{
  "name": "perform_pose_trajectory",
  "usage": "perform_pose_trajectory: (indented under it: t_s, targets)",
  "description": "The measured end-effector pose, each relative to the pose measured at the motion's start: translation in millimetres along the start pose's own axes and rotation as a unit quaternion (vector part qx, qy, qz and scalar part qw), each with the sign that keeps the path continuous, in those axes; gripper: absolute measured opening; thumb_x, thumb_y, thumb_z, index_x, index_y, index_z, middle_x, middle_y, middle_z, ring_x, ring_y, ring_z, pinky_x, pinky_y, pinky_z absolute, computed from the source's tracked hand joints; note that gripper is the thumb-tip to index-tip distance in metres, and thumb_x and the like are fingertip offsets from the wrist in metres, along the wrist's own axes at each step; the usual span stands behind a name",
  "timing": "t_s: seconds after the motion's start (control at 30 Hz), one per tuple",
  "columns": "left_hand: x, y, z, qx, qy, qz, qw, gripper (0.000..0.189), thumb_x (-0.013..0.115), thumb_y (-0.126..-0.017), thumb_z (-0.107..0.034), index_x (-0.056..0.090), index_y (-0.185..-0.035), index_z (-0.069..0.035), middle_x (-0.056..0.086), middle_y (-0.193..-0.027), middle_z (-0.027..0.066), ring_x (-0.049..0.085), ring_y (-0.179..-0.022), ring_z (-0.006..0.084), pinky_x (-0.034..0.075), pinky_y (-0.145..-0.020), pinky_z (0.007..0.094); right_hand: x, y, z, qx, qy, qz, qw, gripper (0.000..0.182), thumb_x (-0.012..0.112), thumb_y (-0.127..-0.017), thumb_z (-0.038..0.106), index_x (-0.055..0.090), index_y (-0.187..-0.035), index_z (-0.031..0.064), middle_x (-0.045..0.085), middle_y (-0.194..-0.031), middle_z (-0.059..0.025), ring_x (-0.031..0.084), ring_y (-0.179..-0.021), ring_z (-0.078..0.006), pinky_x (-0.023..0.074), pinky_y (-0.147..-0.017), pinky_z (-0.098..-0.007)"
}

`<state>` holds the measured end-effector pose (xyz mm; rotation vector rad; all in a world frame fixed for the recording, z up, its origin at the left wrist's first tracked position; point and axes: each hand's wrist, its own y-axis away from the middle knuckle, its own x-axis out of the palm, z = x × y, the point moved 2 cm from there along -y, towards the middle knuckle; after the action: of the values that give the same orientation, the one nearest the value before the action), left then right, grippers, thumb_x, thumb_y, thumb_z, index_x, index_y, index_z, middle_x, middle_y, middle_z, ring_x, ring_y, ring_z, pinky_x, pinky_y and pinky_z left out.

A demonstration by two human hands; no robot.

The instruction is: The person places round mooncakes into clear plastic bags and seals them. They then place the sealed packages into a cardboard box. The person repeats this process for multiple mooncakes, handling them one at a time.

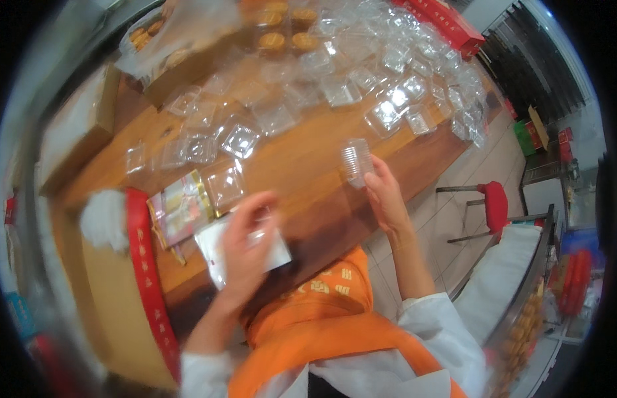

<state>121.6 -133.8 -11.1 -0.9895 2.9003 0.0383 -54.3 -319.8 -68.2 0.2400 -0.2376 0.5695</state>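
My right hand (386, 196) grips a small clear plastic box with ridged sides (355, 160), raised near the table's front edge. Blurred by motion, my left hand (249, 244) has curled fingers above a white packet (210, 248) at that edge; whether it holds anything is unclear. Just left of this hand lie printed pouches (181, 209) in gold and purple. A clear plastic tray (224, 185) sits beside the pouches. More clear plastic trays (240, 141) are spread over the wooden table (298, 164).
Round pastries (272, 42) stand at the far side near a heap of clear trays (413, 54). A lined box of baked goods (145, 37) is at far left. A cardboard box (107, 293) with a red strip stands left; a red-seated stool (495, 206) stands right.
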Motion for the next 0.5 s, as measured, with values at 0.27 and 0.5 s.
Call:
perform_pose_trajectory:
  t_s: [0.27, 0.5]
  targets:
    - [106, -10, 27, -0.148, 0.268, 0.141, 0.941, 0.021, 0.058, -0.087, -0.010, 0.061, -0.104, 0.001, 0.059, -0.084, 0.0010, 0.053, -0.072, 0.0054, 0.043, -0.063, 0.0176, 16, 43, 6, -0.058, 0.016, 0.006, 0.998, 0.057, 0.059, -0.079, 0.001, 0.032, -0.129, -0.0015, 0.048, -0.119, -0.0118, 0.049, -0.106, -0.0159, 0.0401, -0.093, -0.0291]
    - [111, -4, 27, -0.175, 0.302, 0.176, 0.920, 0.024, 0.057, -0.089, -0.016, 0.062, -0.106, 0.001, 0.054, -0.073, -0.0028, 0.045, -0.063, 0.0034, 0.038, -0.056, 0.0159, 6, 51, 6, -0.007, -0.004, 0.015, 1.000, 0.055, 0.059, -0.080, 0.008, 0.036, -0.129, -0.0001, 0.048, -0.121, -0.0111, 0.046, -0.110, -0.0175, 0.0353, -0.097, -0.0315]
